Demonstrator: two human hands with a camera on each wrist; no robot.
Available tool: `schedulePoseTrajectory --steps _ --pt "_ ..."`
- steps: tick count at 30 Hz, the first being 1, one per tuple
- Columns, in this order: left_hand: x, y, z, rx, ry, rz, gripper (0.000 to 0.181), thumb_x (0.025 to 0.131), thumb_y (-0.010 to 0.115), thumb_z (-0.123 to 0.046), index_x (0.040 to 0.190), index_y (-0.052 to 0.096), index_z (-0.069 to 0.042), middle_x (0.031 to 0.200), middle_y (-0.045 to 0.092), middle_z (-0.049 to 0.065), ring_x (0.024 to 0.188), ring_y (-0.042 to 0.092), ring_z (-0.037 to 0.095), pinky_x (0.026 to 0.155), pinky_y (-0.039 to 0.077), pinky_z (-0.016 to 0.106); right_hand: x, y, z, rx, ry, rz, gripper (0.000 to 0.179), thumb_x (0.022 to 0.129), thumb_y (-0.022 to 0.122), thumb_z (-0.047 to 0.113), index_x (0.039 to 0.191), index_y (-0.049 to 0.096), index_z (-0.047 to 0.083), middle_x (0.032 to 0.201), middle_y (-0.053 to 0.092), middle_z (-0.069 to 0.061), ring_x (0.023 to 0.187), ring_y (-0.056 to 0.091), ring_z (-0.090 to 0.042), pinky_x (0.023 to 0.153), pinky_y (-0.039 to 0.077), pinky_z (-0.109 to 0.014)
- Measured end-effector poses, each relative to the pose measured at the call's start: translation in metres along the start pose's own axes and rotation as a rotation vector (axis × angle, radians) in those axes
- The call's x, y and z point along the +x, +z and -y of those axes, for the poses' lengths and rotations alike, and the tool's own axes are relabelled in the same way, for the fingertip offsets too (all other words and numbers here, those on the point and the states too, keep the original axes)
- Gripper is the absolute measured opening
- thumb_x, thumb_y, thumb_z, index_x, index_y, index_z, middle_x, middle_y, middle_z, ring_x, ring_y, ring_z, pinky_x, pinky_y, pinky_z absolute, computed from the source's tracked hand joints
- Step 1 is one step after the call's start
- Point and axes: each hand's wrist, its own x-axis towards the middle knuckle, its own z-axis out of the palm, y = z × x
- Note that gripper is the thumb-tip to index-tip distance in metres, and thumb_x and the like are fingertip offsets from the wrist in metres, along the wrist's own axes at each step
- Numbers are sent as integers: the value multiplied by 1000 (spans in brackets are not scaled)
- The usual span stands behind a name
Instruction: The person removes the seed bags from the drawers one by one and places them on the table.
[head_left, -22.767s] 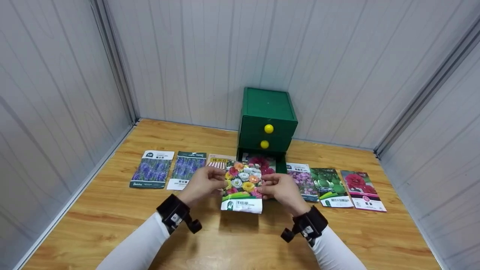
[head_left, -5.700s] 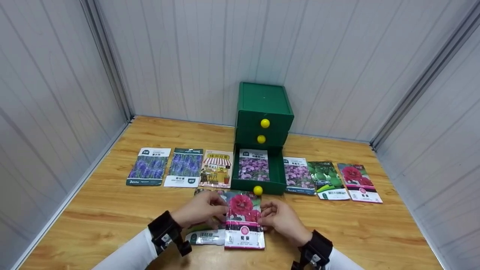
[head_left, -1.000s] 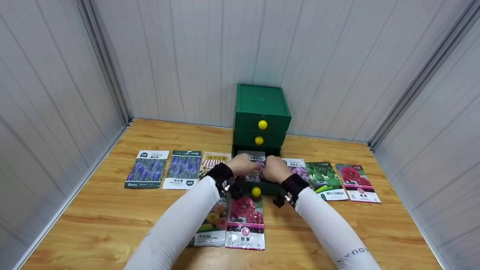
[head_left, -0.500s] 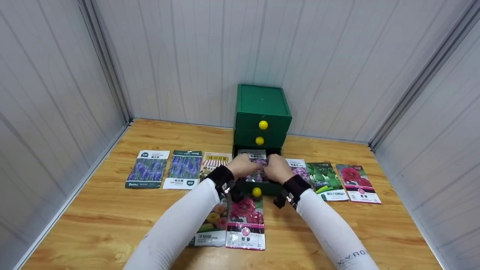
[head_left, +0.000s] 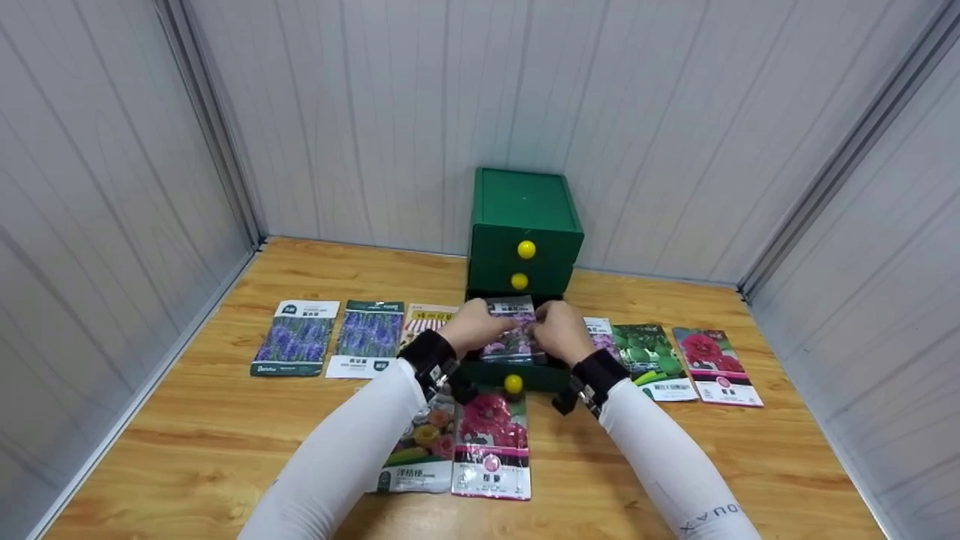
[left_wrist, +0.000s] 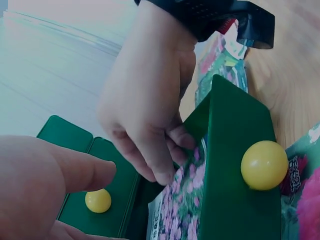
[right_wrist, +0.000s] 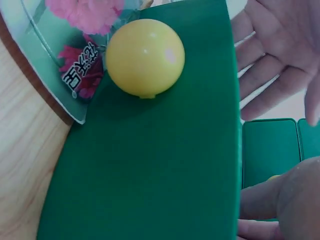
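In the head view a seed packet with pink-purple flowers (head_left: 511, 306) lies tilted in the pulled-out bottom drawer (head_left: 480, 371) of a small green cabinet (head_left: 525, 199). My right hand (head_left: 564, 331) pinches its right edge; the left wrist view shows those fingertips at the flower picture (left_wrist: 182, 200). At the packet's left side is my left hand (head_left: 474, 327). Its fingers are spread and straight in the right wrist view, apart from the packet. Below the drawer's yellow knob (head_left: 514, 384) lie a red hollyhock packet (head_left: 491, 450) and a packet of mixed-colour flowers (head_left: 420, 457), partly under my left sleeve.
Left of the cabinet lie two purple-flower packets (head_left: 295, 337) and a packet with a striped awning (head_left: 427, 321). To its right are another pink-flower packet (head_left: 601, 330), a green-fruit packet (head_left: 652, 360) and a red-flower packet (head_left: 716, 366). Walls (head_left: 375, 112) enclose the table.
Earlier, the mixed-flower and hollyhock packets came to lie before the drawer. Within the last half second my left hand has drawn leftward, its fingers straightening, and the pink-flower packet has tilted slightly.
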Motion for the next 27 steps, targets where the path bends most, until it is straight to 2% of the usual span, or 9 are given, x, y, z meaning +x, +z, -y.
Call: schedulePoseTrajectory --steps 3,5,9,11,13,16,18,23,27 --pt "-1 -3 0 10 -15 -15 70 107 73 -32 160 48 8 135 62 17 94 62 20 77 53 32 0 -3 -1 40 9 -19 32 104 73 11 130 76 -7 128 76 -24 112 72 -37 100 61 -53" --pt "-1 -4 1 3 -20 -20 67 108 72 -32 158 51 7 132 63 16 94 62 21 76 54 32 0 -5 -1 57 9 -30 30 103 74 10 129 76 -7 126 76 -23 109 72 -36 98 62 -52" --pt "0 -6 4 -17 -27 -23 42 108 73 -31 132 68 3 104 63 7 81 59 19 72 52 34 -2 -7 -3 88 17 -42 28 102 76 7 127 77 -6 121 78 -21 107 73 -35 95 62 -50" --pt "-1 -8 5 -18 -21 -28 32 108 73 -31 119 72 -1 98 63 5 81 60 19 73 53 35 -2 -9 -4 113 29 -40 28 101 77 6 126 77 -6 120 78 -21 106 73 -34 95 62 -49" --pt "-2 -10 5 -19 -18 -36 33 108 73 -32 119 74 -1 101 66 6 87 64 21 79 57 37 -3 -10 -4 140 44 -36 28 101 77 6 127 77 -5 120 78 -20 107 73 -33 96 62 -48" --pt "-3 -13 6 -15 15 -62 38 109 72 -31 128 74 1 119 71 13 106 69 28 92 63 43 -3 -12 -6 172 57 -39 29 100 78 6 127 77 -5 118 79 -20 107 74 -32 97 62 -48" --pt "-4 -14 7 -25 36 -74 40 110 71 -30 131 73 4 124 71 15 112 71 31 96 63 45 -3 -13 -7 193 64 -41 30 100 79 8 127 77 -5 117 79 -19 106 74 -31 95 63 -46" --pt "-7 -16 8 -69 90 -78 34 110 71 -25 127 74 5 123 71 17 112 72 33 92 66 41 -6 -16 -10 259 88 -37 30 100 80 8 127 77 -5 116 79 -19 98 73 -28 81 62 -35" --pt "-11 -18 10 -93 105 -71 35 111 70 -25 130 73 5 126 71 17 112 74 33 91 66 38 -11 -18 -10 307 102 -26 29 102 78 8 128 76 -4 122 76 -20 99 73 -29 82 64 -36"
